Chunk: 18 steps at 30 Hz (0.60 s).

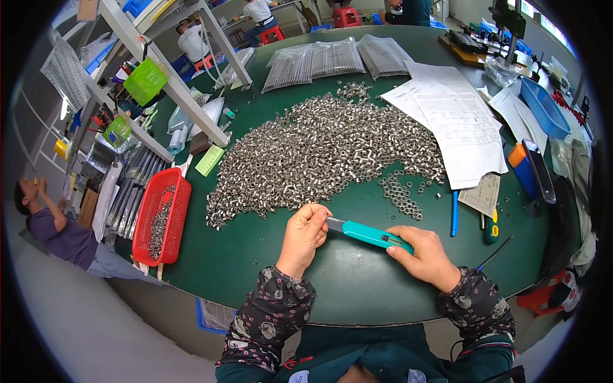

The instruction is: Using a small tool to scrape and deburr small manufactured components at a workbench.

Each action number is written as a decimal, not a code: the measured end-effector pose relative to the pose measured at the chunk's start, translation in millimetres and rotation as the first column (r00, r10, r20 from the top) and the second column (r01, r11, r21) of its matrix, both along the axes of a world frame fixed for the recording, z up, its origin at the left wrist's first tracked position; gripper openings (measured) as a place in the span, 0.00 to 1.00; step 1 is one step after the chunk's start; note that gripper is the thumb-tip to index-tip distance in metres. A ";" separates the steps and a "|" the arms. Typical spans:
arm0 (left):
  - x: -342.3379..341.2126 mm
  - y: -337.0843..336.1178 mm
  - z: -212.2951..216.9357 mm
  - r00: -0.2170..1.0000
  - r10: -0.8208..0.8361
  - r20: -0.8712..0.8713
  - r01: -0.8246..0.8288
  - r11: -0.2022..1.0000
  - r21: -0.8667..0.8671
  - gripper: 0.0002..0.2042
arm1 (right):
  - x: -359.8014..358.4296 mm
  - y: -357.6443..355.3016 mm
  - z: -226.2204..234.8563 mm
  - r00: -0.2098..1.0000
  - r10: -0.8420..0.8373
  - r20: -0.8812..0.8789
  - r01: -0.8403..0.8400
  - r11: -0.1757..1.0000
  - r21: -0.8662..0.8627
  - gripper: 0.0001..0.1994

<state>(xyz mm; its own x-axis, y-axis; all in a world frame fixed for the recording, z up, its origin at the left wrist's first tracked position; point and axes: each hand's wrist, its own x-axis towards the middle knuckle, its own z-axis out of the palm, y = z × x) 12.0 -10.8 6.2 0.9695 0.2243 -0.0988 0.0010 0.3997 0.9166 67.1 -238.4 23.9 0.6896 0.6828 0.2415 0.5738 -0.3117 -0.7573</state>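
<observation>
My right hand [426, 254] is wrapped round the back end of a teal utility knife [369, 233]. Its blade [335, 223] is out and points left. At the blade's tip, my left hand [305, 237] is closed in a pinch; whatever sits between finger and thumb is too small to make out. Just beyond both hands spreads a big heap of small silvery metal rings [313, 153] on the green table [306, 287]. A flat patch of loose rings [401, 195] lies at the heap's right front edge.
A red basket [161, 217] holding small metal parts stands at the left. Papers [460, 134], a blue pen [454, 214], a phone [538, 169] and a blue tray [544, 107] lie right. Bagged rods [335, 59] line the back. A shelf post [172, 70] rises at left. Other people sit beyond.
</observation>
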 end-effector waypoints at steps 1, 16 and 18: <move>-0.2 1.0 -1.2 1.000 0.002 -0.002 -0.002 1.000 0.000 0.07 | -0.3 0.6 -0.9 0.999 -0.019 0.038 0.019 1.000 0.006 0.14; 0.0 4.5 1.7 0.999 0.029 0.024 -0.026 0.991 -0.130 0.09 | 1.5 1.2 -2.3 0.981 -0.118 0.152 0.101 0.988 0.116 0.13; -0.3 6.5 0.9 1.000 0.001 0.027 0.004 0.987 -0.158 0.09 | 1.2 1.2 -1.1 0.981 -0.122 0.151 0.104 0.988 0.118 0.13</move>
<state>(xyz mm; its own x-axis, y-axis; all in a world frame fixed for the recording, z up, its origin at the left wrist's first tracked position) 11.7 -4.3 7.1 0.9726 0.2065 -0.1067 -0.0222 0.5394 0.8418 68.4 -237.2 22.9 0.7083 0.5664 0.4214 0.6542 -0.3021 -0.6934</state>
